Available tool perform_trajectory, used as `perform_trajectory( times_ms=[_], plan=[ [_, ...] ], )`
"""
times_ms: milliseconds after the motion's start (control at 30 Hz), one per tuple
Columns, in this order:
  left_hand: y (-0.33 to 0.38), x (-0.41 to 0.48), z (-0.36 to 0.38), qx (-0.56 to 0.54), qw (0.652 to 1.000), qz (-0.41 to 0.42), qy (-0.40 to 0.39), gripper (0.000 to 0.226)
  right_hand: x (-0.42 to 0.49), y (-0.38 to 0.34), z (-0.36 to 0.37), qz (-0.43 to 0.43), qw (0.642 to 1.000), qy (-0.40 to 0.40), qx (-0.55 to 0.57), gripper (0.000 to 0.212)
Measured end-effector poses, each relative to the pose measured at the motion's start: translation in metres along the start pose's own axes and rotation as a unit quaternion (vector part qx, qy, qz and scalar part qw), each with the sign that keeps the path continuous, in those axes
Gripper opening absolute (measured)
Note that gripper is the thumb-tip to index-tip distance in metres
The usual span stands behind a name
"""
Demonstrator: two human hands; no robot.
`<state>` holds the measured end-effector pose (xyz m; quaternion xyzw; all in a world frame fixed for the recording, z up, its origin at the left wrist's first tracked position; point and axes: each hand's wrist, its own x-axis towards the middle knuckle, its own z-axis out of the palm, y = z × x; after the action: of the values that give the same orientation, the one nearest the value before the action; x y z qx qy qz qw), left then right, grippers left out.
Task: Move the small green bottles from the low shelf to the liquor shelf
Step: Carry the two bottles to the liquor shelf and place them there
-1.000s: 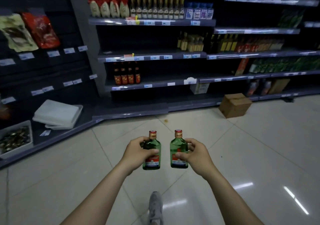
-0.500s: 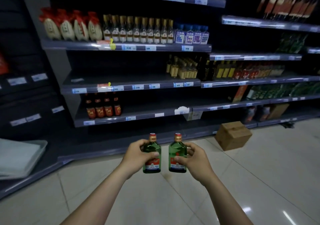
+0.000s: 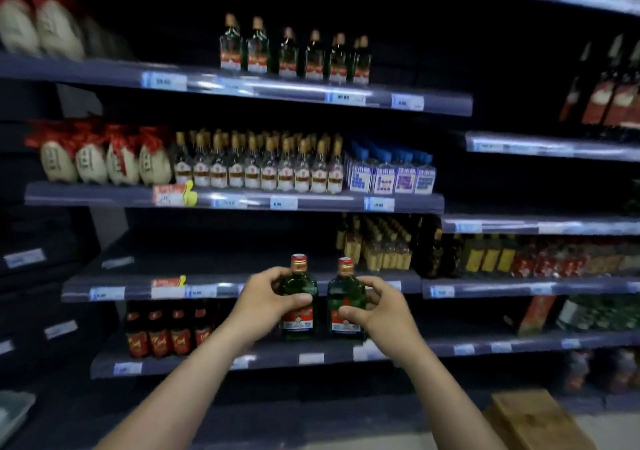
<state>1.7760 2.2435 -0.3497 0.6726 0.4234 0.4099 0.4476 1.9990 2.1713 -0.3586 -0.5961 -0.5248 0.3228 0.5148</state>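
I hold two small green bottles upright in front of the liquor shelves. My left hand grips the left green bottle, which has a red cap and a red-and-white label. My right hand grips the right green bottle, which looks the same. The two bottles stand side by side, a small gap between them. A row of similar green bottles stands on the upper liquor shelf, well above my hands. Behind the held bottles, the dark shelf has bare board on its left half.
Clear bottles and white jars with red tops fill the shelf above. Dark red-labelled bottles stand on the lower shelf at left. A cardboard box sits on the floor at bottom right. A white tray is at far left.
I have come closer to the shelves and my view has tilted up. Both bottles are higher against the shelving, level with the middle shelf. My grip on them is unchanged.
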Motion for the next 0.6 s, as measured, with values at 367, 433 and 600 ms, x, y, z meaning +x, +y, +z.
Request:
perform_trajectory(
  times_ms=[367, 433, 600],
  plan=[
    [0.098, 0.224, -0.016, 0.034, 0.989, 0.125, 0.068, 0.033, 0.239, -0.089, -0.050, -0.137, 0.990, 0.011, -0.017, 0.052],
    [0.123, 0.262, -0.030, 0.055, 0.981, 0.160, 0.095, 0.043, 0.277, -0.114, -0.054, -0.175, 0.984, 0.024, -0.016, 0.047],
    [0.193, 0.345, -0.080, 0.075, 0.961, 0.237, 0.118, 0.041, 0.364, -0.193, -0.058, -0.268, 0.962, 0.040, -0.020, 0.044]
  ],
)
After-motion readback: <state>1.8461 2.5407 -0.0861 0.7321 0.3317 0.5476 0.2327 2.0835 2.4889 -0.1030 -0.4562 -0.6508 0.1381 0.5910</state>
